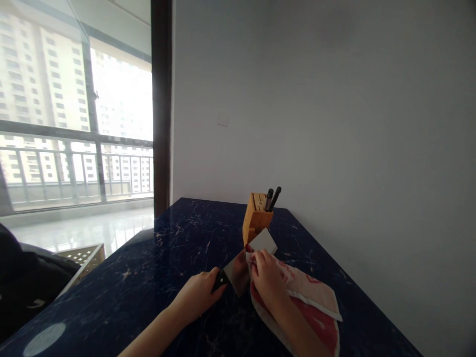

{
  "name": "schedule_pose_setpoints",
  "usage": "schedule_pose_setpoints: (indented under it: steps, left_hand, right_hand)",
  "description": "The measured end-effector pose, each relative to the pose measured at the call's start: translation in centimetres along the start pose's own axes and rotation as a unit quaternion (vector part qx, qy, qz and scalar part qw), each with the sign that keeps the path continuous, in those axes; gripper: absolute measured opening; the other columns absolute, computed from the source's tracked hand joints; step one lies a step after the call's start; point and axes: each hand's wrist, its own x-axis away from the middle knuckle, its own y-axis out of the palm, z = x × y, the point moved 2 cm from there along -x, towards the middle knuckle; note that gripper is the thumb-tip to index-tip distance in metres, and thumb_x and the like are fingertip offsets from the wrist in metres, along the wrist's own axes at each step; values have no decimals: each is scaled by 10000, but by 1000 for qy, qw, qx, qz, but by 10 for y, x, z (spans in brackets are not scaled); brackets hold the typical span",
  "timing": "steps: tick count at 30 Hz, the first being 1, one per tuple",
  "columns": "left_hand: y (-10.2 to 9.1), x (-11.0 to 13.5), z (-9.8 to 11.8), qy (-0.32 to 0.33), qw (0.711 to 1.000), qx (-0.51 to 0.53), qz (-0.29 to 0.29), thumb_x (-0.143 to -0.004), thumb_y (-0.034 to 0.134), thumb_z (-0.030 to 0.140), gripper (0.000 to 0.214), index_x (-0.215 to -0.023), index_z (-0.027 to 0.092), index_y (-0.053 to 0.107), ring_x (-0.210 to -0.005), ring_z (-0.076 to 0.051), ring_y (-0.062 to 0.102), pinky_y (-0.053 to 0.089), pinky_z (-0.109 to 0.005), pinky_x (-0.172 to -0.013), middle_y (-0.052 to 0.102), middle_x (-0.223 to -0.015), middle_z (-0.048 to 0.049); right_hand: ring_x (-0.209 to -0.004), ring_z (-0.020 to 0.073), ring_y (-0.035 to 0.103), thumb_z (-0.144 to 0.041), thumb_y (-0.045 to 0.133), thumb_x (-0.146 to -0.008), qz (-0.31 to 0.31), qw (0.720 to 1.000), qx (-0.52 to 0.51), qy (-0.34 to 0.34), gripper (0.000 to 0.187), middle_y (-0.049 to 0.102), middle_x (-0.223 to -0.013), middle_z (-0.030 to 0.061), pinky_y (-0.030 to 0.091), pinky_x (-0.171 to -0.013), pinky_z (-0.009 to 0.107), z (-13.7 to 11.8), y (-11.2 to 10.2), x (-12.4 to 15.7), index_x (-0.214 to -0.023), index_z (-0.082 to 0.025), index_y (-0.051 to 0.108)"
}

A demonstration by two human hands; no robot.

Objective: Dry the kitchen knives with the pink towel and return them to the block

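My left hand (197, 296) is closed around the black handle of a cleaver (238, 271), whose broad blade points away to the right. A red and pink towel (310, 292) is gripped in my right hand (268, 275), and its gathered edge lies against the blade near the middle. The rest of the cloth hangs down under my right forearm. Just beyond the blade stands a wooden knife block (256, 218), with two black-handled tools (273, 199) in its slots. The far end of the blade shows past my right fingers.
The dark blue marbled table (193, 233) reaches back to a grey wall (334, 124). On the left are a tall window (74, 109) with railings outside, a dark bag or garment (26, 282) and a perforated chair-like piece (85, 258). A pale round spot (44, 339) marks the near left corner.
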Motion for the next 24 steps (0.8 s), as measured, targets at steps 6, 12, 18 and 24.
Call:
schedule_pose_setpoints:
  steps: [6,12,18,24]
  left_hand:
    - [-2,1,1,6,1000,-3,1,-825,403,413,218,-834,219,503,-689,-197,643,377,-236,-542,663,-745,-29]
    - [-4,2,5,6,1000,-15,-10,-828,398,411,221,-848,217,503,-706,-198,645,384,-234,-554,664,-763,-30]
    - [-4,2,6,4,1000,-21,-10,-826,406,387,199,-851,212,497,-714,-206,645,392,-239,-559,667,-775,-37]
    - [-6,2,7,7,1000,-5,-10,-829,402,379,203,-868,210,507,-737,-206,644,406,-244,-591,669,-798,-45]
  right_hand:
    - [-852,177,521,-78,395,-781,14,1000,-18,-14,171,531,-857,42,398,-778,279,-7,0,-3,-817,-199,509]
    - [-860,184,520,-105,388,-812,63,997,-43,3,160,529,-863,48,407,-789,302,2,-2,-11,-863,-200,507]
    - [-899,180,513,-74,405,-806,0,995,-81,-54,187,533,-913,57,406,-814,299,-33,1,1,-903,-185,520]
    - [-900,185,509,-33,400,-778,-64,994,-52,-66,217,540,-939,73,408,-800,299,-49,3,11,-886,-166,533]
